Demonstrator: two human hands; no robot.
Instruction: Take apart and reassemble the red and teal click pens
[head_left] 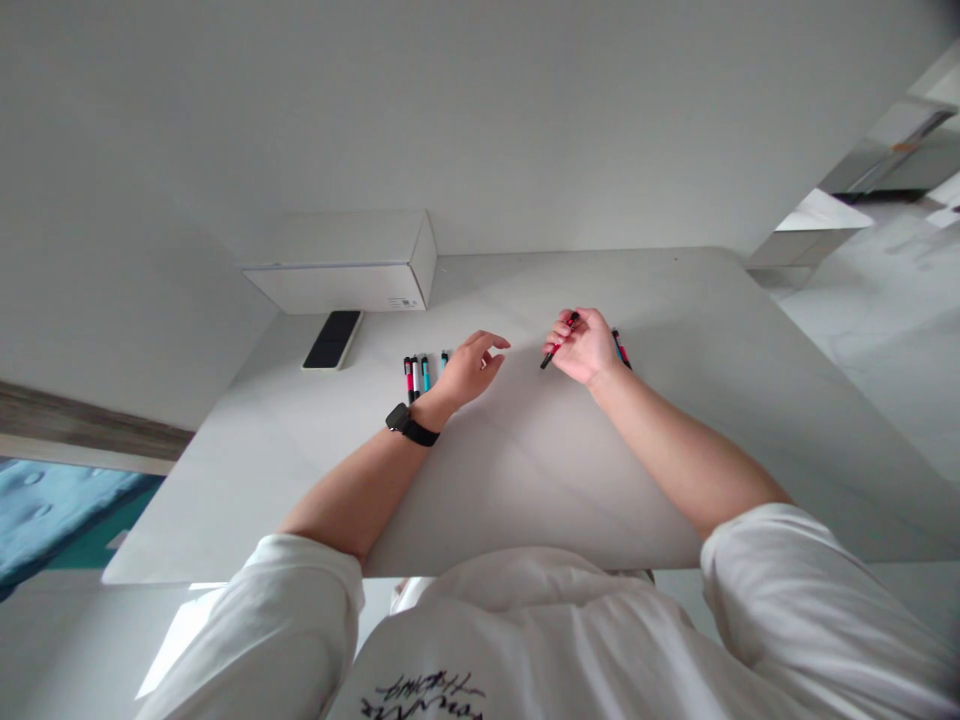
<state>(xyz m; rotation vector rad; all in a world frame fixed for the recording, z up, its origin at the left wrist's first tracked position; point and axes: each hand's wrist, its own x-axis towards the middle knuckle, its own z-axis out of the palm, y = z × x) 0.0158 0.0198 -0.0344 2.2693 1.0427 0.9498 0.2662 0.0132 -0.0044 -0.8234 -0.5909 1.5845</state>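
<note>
- Table [525, 480]: under everything handled; wall [525, 130] along its far side.
- Box [337, 288]: on table, far left, near wall.
- Phone [333, 340]: on table, left, just on near side of box.
- Left pens [426, 374]: side by side, right of phone, nearer than box (rightmost one partly hidden by hand).
- Left hand [469, 368]: just right of those; watch [400, 418] on its wrist, nearer and left.
- Right hand [585, 345]: right of left hand, apart from it; held pen [556, 350] in its fingers.
- Right pens [622, 350]: on table, just right of right hand (partly covered, can't count).
- Padded item [67, 510]: beyond table's left edge.
</note>
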